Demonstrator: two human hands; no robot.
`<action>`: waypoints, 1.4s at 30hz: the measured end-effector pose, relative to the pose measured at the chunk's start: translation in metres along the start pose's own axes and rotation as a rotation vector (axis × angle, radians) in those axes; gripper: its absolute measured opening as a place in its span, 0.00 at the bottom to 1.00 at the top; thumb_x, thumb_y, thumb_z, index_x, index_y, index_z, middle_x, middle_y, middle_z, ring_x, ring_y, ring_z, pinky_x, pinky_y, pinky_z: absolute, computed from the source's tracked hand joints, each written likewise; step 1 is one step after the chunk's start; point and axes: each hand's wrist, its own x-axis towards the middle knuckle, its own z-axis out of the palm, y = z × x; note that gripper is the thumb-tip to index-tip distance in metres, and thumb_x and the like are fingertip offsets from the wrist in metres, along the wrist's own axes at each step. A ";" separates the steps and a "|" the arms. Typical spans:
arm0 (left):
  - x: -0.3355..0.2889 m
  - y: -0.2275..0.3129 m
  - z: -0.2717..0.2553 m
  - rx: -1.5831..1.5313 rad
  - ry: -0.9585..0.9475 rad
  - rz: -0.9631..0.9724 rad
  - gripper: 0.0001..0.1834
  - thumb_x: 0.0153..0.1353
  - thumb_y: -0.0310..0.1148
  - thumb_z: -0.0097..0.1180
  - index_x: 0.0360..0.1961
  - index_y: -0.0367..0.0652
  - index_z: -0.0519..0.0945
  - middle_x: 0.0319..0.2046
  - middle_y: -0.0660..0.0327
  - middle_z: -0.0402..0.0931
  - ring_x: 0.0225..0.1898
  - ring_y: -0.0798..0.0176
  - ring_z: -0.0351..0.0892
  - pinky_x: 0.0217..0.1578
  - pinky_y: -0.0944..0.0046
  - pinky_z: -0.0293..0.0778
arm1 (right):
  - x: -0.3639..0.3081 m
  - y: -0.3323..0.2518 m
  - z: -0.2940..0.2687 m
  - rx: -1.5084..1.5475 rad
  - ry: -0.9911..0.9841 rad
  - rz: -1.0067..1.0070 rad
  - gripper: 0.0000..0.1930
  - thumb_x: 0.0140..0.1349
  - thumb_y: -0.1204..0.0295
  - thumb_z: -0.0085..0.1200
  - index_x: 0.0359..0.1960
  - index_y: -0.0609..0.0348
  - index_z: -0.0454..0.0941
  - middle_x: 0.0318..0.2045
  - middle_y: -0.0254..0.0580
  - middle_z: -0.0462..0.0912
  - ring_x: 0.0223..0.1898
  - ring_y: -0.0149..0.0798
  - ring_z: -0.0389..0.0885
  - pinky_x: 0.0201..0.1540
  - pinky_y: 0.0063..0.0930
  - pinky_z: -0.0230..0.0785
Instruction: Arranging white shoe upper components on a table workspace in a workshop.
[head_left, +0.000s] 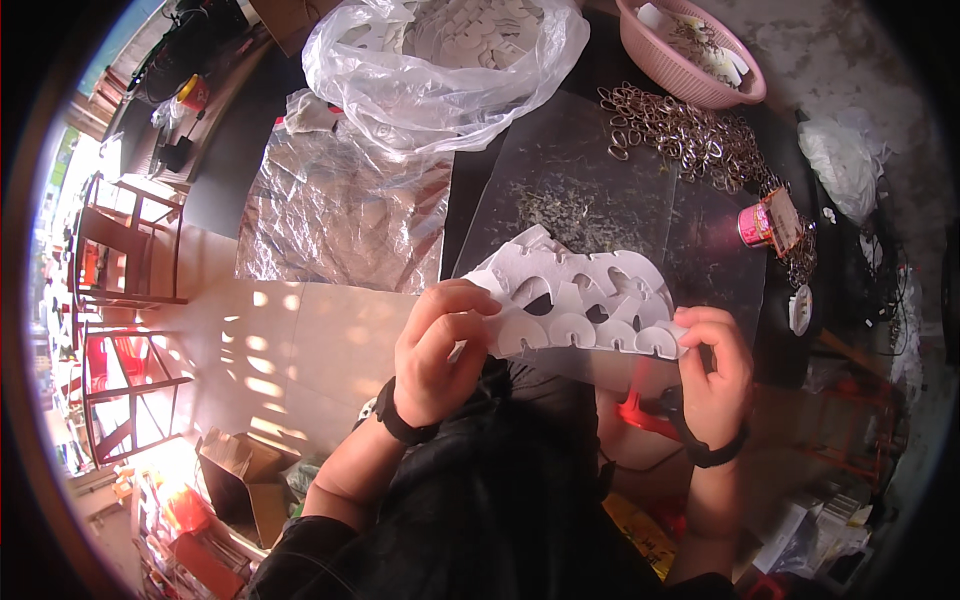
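My left hand (436,352) pinches the left edge of a white sheet of die-cut card (555,322), thumb and fingers pressed together. My right hand (716,374) grips the same sheet at its right corner. Stretched between both hands over the near edge of the table, the sheet has rounded notched tabs along its lower edge and several cut-out openings. It looks layered or folded at the top. Just beyond it, small dark and pale scraps (570,218) are scattered on a clear mat (500,215) on the dark table.
A clear plastic bag (400,100) of white cut card pieces stands at the back, behind a crinkled silvery sheet (340,205). At the right lie a heap of metal rings (685,135), a pink basket (690,88) and a pink tin (756,226). A cardboard box (243,490) sits lower left.
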 end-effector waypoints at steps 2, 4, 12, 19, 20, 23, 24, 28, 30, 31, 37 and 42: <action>-0.001 0.000 -0.001 0.037 0.013 0.064 0.15 0.35 0.10 0.52 0.26 0.39 0.70 0.34 0.54 0.74 0.40 0.51 0.74 0.40 0.58 0.71 | -0.001 -0.002 0.001 -0.029 0.010 -0.036 0.09 0.46 0.90 0.46 0.27 0.63 0.69 0.34 0.44 0.76 0.39 0.45 0.77 0.42 0.32 0.70; -0.001 -0.001 -0.002 0.089 0.005 0.104 0.16 0.34 0.10 0.50 0.26 0.40 0.70 0.36 0.54 0.74 0.41 0.50 0.74 0.42 0.55 0.71 | -0.002 -0.003 0.001 -0.054 0.036 -0.067 0.09 0.45 0.90 0.47 0.26 0.62 0.69 0.34 0.45 0.76 0.40 0.45 0.77 0.43 0.33 0.70; -0.003 0.002 -0.003 0.055 -0.042 0.040 0.14 0.40 0.11 0.53 0.28 0.40 0.71 0.32 0.56 0.76 0.37 0.55 0.77 0.42 0.58 0.72 | -0.006 0.001 -0.003 -0.057 0.000 0.015 0.09 0.48 0.88 0.49 0.29 0.63 0.70 0.30 0.43 0.77 0.34 0.40 0.78 0.38 0.28 0.70; 0.005 -0.009 0.012 -0.111 -0.022 -0.439 0.16 0.50 0.17 0.57 0.42 0.36 0.73 0.33 0.56 0.77 0.34 0.66 0.78 0.35 0.68 0.73 | 0.013 0.027 0.004 0.248 -0.196 0.414 0.10 0.52 0.84 0.52 0.37 0.65 0.71 0.26 0.40 0.78 0.25 0.29 0.77 0.29 0.20 0.69; 0.008 -0.015 0.016 -0.067 -0.009 -0.455 0.15 0.49 0.18 0.57 0.40 0.37 0.73 0.32 0.56 0.76 0.33 0.63 0.78 0.33 0.66 0.73 | 0.017 0.032 0.008 0.236 -0.205 0.447 0.11 0.52 0.84 0.52 0.38 0.65 0.71 0.26 0.40 0.78 0.25 0.29 0.77 0.29 0.20 0.70; 0.013 -0.031 0.025 0.221 -0.161 -0.380 0.13 0.48 0.20 0.57 0.38 0.37 0.74 0.30 0.55 0.73 0.31 0.57 0.77 0.31 0.64 0.73 | 0.026 0.046 0.019 0.067 -0.263 0.409 0.11 0.51 0.82 0.53 0.38 0.65 0.71 0.25 0.42 0.79 0.25 0.30 0.78 0.29 0.22 0.70; 0.013 -0.033 0.028 0.239 -0.151 -0.360 0.13 0.47 0.22 0.58 0.37 0.37 0.74 0.31 0.54 0.70 0.31 0.52 0.74 0.31 0.61 0.72 | 0.026 0.048 0.024 -0.008 -0.274 0.358 0.11 0.50 0.81 0.54 0.37 0.63 0.72 0.22 0.42 0.78 0.24 0.32 0.78 0.27 0.24 0.70; 0.006 -0.034 0.029 0.317 -0.091 -0.274 0.15 0.46 0.23 0.59 0.38 0.38 0.74 0.34 0.53 0.70 0.35 0.51 0.74 0.35 0.60 0.71 | 0.022 0.053 0.032 -0.118 -0.241 0.290 0.11 0.49 0.81 0.54 0.36 0.61 0.72 0.19 0.41 0.75 0.20 0.36 0.75 0.26 0.28 0.67; 0.005 -0.032 0.027 0.344 -0.067 -0.255 0.18 0.45 0.24 0.61 0.39 0.37 0.73 0.35 0.53 0.69 0.38 0.51 0.72 0.38 0.58 0.70 | 0.020 0.051 0.032 -0.104 -0.231 0.290 0.11 0.49 0.81 0.54 0.36 0.61 0.72 0.19 0.40 0.75 0.20 0.36 0.74 0.26 0.28 0.67; 0.005 -0.032 0.027 0.346 -0.066 -0.256 0.18 0.45 0.24 0.61 0.39 0.37 0.73 0.35 0.53 0.69 0.38 0.51 0.72 0.38 0.58 0.70 | 0.020 0.050 0.031 -0.101 -0.197 0.298 0.11 0.48 0.82 0.54 0.36 0.61 0.72 0.19 0.40 0.74 0.20 0.36 0.74 0.26 0.28 0.67; 0.008 -0.030 0.026 0.367 -0.104 -0.251 0.22 0.43 0.26 0.63 0.43 0.37 0.73 0.33 0.55 0.69 0.35 0.53 0.71 0.36 0.60 0.70 | 0.027 0.037 0.021 0.013 -0.188 0.338 0.11 0.51 0.82 0.53 0.37 0.62 0.73 0.22 0.40 0.77 0.22 0.30 0.75 0.26 0.23 0.68; 0.009 -0.031 0.028 0.289 -0.121 -0.323 0.22 0.45 0.27 0.62 0.44 0.37 0.72 0.29 0.55 0.69 0.30 0.57 0.72 0.32 0.63 0.70 | 0.045 0.040 0.011 0.155 -0.199 0.405 0.09 0.53 0.80 0.52 0.37 0.64 0.74 0.25 0.39 0.79 0.24 0.26 0.75 0.27 0.20 0.68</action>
